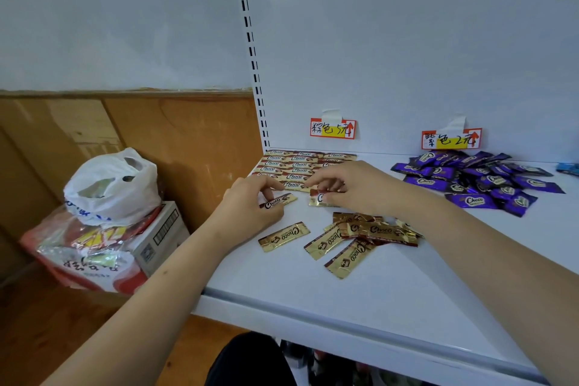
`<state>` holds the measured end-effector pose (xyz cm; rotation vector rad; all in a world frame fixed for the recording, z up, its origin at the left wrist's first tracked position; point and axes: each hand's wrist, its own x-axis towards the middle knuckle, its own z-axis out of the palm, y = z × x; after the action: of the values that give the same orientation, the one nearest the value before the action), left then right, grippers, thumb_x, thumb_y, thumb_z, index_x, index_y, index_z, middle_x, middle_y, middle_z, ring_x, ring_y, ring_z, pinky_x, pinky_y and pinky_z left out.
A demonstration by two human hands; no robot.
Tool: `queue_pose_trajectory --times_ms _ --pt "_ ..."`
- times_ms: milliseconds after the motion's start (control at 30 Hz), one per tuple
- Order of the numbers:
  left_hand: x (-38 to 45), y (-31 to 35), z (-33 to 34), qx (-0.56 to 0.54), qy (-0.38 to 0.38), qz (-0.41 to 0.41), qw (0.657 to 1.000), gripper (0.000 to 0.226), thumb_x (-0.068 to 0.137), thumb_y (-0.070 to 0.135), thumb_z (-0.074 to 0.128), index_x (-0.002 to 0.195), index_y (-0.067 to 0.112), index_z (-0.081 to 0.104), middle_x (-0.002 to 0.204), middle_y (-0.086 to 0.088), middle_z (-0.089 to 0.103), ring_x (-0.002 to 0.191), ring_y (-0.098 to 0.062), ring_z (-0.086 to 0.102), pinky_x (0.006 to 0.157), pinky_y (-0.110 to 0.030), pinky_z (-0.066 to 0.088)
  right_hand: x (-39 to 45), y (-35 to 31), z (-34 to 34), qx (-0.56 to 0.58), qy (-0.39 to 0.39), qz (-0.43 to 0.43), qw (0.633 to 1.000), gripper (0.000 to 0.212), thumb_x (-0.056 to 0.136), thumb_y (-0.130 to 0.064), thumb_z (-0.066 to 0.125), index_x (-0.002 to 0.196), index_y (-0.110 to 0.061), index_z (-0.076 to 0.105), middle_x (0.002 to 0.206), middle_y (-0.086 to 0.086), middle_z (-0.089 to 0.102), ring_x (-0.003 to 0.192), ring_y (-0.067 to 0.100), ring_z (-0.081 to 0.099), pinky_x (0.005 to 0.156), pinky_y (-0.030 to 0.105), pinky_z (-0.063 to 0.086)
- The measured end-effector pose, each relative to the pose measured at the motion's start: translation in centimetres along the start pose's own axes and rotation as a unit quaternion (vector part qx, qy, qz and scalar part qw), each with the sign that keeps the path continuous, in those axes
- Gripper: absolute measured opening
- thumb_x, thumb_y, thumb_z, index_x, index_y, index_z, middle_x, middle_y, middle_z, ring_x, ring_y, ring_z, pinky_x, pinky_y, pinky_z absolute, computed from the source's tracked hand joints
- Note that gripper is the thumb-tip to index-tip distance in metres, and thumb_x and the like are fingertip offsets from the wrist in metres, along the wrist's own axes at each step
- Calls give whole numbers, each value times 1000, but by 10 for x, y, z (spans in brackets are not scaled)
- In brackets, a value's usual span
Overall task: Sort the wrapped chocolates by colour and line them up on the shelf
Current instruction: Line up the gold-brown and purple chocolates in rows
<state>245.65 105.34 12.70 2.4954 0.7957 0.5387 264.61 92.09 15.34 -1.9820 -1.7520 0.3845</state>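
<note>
On the white shelf (360, 285), brown-and-gold Choco bars lie in neat rows (297, 163) at the back left, under a handwritten price tag (332, 128). My left hand (253, 200) pinches one brown bar (279, 201) just in front of the rows. My right hand (347, 185) holds another brown bar (321, 200) beside it. A loose heap of several brown bars (363, 233) lies nearer the shelf's front, with one bar (283, 236) apart on its left. Purple Choco bars (482, 182) are piled at the right under a second tag (451, 138).
Left of the shelf, a white plastic bag (109, 188) sits on a cardboard box (156, 235) with red snack packs (84, 254). A slotted upright (250, 47) edges the shelf's back panel. A small blue item (568, 168) lies at the far right.
</note>
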Motion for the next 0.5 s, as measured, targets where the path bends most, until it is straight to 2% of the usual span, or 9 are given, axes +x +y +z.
queue_pose_trajectory --times_ms 67,133,200,267,367,433,500 --pt "1 1 0 21 0 -4 1000 23 91 36 64 114 36 61 96 14 57 91 -12 51 80 -32 45 0 0 2 1 0 -5 1000 38 93 -18 64 126 -36 62 105 -21 63 99 -3 57 84 12 42" --pt "0 3 -1 50 0 -4 999 20 92 34 61 111 37 64 101 16 56 100 -12 48 90 -41 47 -1 -1 1 -20 7 -17 1000 36 91 -19 66 123 -35 62 104 -24 59 95 -6 54 83 14 42" --pt "0 3 -2 69 7 -7 998 17 92 33 60 107 40 64 108 15 54 108 -13 44 96 -44 44 -2 -2 -4 -51 15 -30 998 31 89 -24 69 117 -37 62 103 -24 53 90 -6 52 79 17 43" --pt "-1 4 -3 71 22 -6 997 16 93 30 59 104 41 62 111 13 51 111 -12 40 98 -39 41 -4 0 -9 -61 19 -37 997 23 87 -24 70 105 -37 63 100 -21 56 87 -2 53 75 18 43" --pt "-5 2 -3 58 32 21 998 21 93 21 57 100 39 65 109 14 53 107 -10 43 91 -29 42 -6 1 -10 -74 -1 -38 997 17 86 -19 68 92 -34 66 90 -19 60 79 -4 54 68 14 41" --pt "-7 1 -4 50 25 27 998 26 93 14 55 100 36 66 106 13 56 102 -7 49 84 -23 45 -6 0 -10 -81 -11 -35 996 17 87 -17 65 90 -33 68 84 -20 60 75 -7 54 64 10 40" --pt "-8 -4 -6 54 33 13 998 30 93 11 52 99 36 67 105 13 57 101 -7 50 83 -24 48 -5 -2 -9 -82 -9 -36 996 18 88 -17 64 91 -33 70 85 -19 61 75 -5 56 66 11 43"
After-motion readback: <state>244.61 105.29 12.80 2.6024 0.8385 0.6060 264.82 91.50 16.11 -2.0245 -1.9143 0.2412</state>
